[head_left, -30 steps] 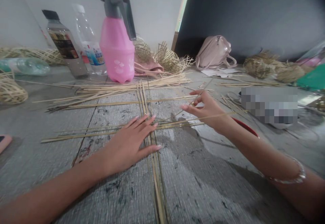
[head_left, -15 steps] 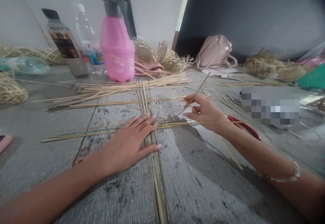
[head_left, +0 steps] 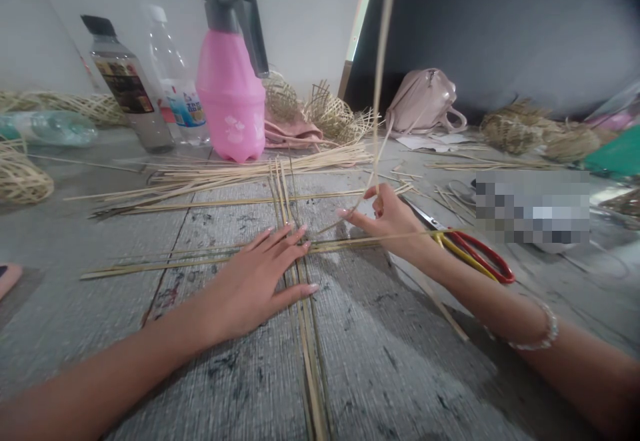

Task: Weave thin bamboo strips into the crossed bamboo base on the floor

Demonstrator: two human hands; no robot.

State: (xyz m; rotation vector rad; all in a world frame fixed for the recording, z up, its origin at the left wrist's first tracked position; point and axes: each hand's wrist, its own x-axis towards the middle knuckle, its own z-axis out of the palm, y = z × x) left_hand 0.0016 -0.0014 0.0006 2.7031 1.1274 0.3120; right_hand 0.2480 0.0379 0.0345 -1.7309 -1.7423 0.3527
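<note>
Pale wall (head_left: 310, 21) on the far side, streaky grey wood-grain bench (head_left: 225, 387) under everything, and your crossed strips are right in the middle of it. You've got a near-to-far bundle of thin tan and greenish bamboo-like strips (head_left: 311, 361) and a left-to-right set of similar flat strips (head_left: 150, 269) meeting under your left hand (head_left: 265, 271). That hand's palm down, fingers spread, thumb apart, gripping nothing, just resting across the crossing.

Your right hand (head_left: 381, 217) is a bit to the right, fingers curled on a long, pale, narrow strip (head_left: 379, 87) that shoots up past the far edge of the bench. It's blurry, so I can't tell exactly where the pinch is.

I'd call this the sorting-out-a-strip step, with the crossing pinned. Next move, imo, calls for a steady left hand and the strip brought under control low down, so its long tail doesn't snag the metal scissors with red and yellow handles (head_left: 475, 239) just right of your wrist. Spare pale strips (head_left: 250, 171) lie heaped on the far side.
</note>
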